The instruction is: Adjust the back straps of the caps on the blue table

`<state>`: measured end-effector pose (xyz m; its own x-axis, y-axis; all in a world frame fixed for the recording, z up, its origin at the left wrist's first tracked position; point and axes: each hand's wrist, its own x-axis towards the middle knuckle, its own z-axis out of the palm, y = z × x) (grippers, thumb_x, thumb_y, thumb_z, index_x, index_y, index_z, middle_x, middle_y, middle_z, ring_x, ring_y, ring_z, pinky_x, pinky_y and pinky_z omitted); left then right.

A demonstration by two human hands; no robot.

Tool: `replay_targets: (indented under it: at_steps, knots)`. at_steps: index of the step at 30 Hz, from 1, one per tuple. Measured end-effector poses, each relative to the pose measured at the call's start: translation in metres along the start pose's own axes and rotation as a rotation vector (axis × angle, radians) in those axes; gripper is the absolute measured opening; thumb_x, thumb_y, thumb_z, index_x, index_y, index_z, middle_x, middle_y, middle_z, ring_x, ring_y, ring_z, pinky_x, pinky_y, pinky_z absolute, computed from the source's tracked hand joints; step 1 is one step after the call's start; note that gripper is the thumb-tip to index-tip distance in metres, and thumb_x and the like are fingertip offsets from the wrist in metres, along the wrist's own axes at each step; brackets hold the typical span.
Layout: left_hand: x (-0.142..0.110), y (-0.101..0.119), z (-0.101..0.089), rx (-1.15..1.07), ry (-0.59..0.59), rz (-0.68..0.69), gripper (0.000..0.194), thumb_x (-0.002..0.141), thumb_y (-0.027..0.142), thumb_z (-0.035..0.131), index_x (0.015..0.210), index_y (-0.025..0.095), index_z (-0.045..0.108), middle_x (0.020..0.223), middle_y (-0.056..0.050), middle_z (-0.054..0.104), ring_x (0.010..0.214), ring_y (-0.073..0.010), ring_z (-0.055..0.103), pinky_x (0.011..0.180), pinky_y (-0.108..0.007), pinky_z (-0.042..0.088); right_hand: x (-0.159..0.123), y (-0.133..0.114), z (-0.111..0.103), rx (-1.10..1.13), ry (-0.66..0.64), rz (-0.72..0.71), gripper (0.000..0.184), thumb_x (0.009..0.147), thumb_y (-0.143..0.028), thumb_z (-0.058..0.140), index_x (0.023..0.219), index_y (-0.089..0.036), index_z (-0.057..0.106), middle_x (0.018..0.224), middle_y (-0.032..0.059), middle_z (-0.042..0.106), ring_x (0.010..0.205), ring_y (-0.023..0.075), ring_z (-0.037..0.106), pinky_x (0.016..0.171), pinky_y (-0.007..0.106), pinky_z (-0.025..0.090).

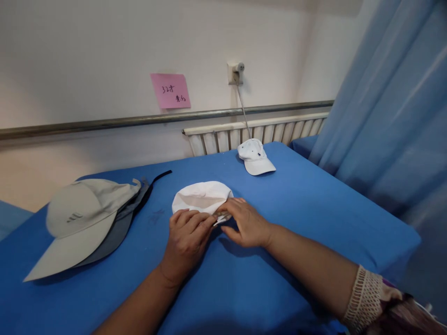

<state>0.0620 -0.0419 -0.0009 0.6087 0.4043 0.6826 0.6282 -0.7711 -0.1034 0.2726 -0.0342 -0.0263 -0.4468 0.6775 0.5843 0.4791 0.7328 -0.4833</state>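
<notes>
A white cap (200, 190) lies in front of me on the blue-covered surface, its inside partly facing me. My left hand (188, 235) is closed over its near edge with the fingers bent. At the right side of the same cap, my right hand (247, 223) has its fingers curled round the rim and its thumb a little apart. My hands hide the cap's near part, and no brim shows clearly. To the left lie stacked caps: a light grey one (78, 209) on top and a dark grey one (113, 239) beneath.
Farther back sits another white cap (256, 156) with a small dark logo. Behind the blue-covered bed or table (314, 200) are a radiator (268, 132), a metal rail (122, 122) and a plugged-in socket (235, 73). A pink note (171, 90) hangs on the wall; a blue curtain (391, 102) borders the right.
</notes>
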Motion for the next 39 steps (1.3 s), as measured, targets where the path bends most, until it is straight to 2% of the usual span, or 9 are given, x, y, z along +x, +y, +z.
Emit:
replay_targets:
  at_steps: [6,10,14,18,22,26,30,35,39]
  knots:
    - [-0.004,0.0,-0.001,-0.062,-0.008,-0.06,0.01,0.092,0.01,0.061,0.092,0.02,0.063,0.09,-0.003,0.076,0.087,-0.0226,0.064,0.093,-0.044,0.039,0.0,-0.002,0.009,-0.099,0.027,-0.105,0.006,0.093,-0.018,0.055,0.099,-0.02,0.055,0.097,0.0055,0.068,0.09,0.0211,0.06,0.083,0.036,0.042]
    - [-0.003,0.004,-0.003,-0.118,0.052,-0.035,0.015,0.089,0.007,0.062,0.088,0.022,0.059,0.091,-0.001,0.076,0.088,-0.0207,0.065,0.096,-0.044,0.04,0.0,-0.004,0.009,-0.144,0.138,-0.197,0.007,0.094,-0.016,0.051,0.091,-0.02,0.054,0.095,0.0054,0.071,0.086,0.0201,0.061,0.079,0.035,0.042]
    - [-0.005,0.008,-0.006,-0.177,0.107,-0.098,0.022,0.087,0.012,0.066,0.105,0.022,0.058,0.106,-0.006,0.072,0.101,-0.0235,0.064,0.097,-0.043,0.043,-0.001,-0.009,0.007,-0.238,0.274,-0.189,0.006,0.092,-0.015,0.052,0.089,-0.02,0.054,0.092,0.0061,0.07,0.084,0.0205,0.061,0.076,0.036,0.042]
    - [-0.011,0.001,-0.009,-0.31,0.112,-0.316,0.028,0.092,0.023,0.055,0.12,0.02,0.055,0.112,-0.009,0.067,0.105,-0.0241,0.063,0.094,-0.041,0.05,-0.003,-0.006,0.007,-0.274,0.33,-0.126,0.011,0.088,-0.011,0.05,0.094,-0.02,0.054,0.098,0.0094,0.068,0.086,0.0212,0.062,0.073,0.035,0.045]
    - [-0.01,-0.011,-0.011,-0.308,0.103,-0.457,0.018,0.093,0.029,0.055,0.108,0.02,0.063,0.107,-0.007,0.067,0.096,-0.0211,0.064,0.087,-0.036,0.052,-0.006,-0.003,0.012,-0.221,0.287,-0.113,0.014,0.088,-0.01,0.048,0.096,-0.021,0.053,0.102,0.0109,0.065,0.089,0.0207,0.062,0.076,0.034,0.051]
    - [-0.004,-0.007,-0.011,-0.286,0.051,-0.46,0.018,0.089,0.037,0.064,0.096,0.021,0.066,0.094,-0.004,0.069,0.087,-0.0206,0.064,0.083,-0.037,0.049,-0.005,-0.005,0.018,-0.316,0.291,-0.244,0.011,0.092,-0.012,0.049,0.09,-0.02,0.056,0.097,0.0101,0.065,0.082,0.0199,0.06,0.074,0.033,0.05]
    - [-0.002,0.005,-0.008,-0.303,0.056,-0.465,0.014,0.092,0.028,0.061,0.08,0.021,0.061,0.077,0.001,0.066,0.075,-0.0171,0.062,0.078,-0.035,0.045,-0.003,-0.009,0.02,-0.39,0.277,-0.356,0.016,0.093,-0.01,0.048,0.083,-0.02,0.056,0.09,0.0076,0.066,0.073,0.0176,0.056,0.067,0.031,0.044]
    - [-0.002,0.011,-0.008,-0.172,0.159,-0.262,0.006,0.092,0.017,0.063,0.086,0.019,0.064,0.084,-0.004,0.069,0.082,-0.0187,0.062,0.081,-0.037,0.042,-0.005,-0.017,0.012,-0.105,0.019,-0.072,0.007,0.085,-0.017,0.055,0.091,-0.018,0.057,0.093,0.0077,0.064,0.078,0.019,0.057,0.07,0.032,0.045]
    - [-0.002,0.013,-0.01,-0.109,0.095,-0.09,0.007,0.092,0.015,0.063,0.089,0.02,0.067,0.085,-0.004,0.071,0.078,-0.0186,0.06,0.08,-0.038,0.041,-0.005,-0.012,0.013,0.475,0.08,0.334,0.025,0.089,-0.041,0.057,0.097,-0.018,0.058,0.076,0.0001,0.059,0.061,0.0131,0.05,0.059,0.026,0.042]
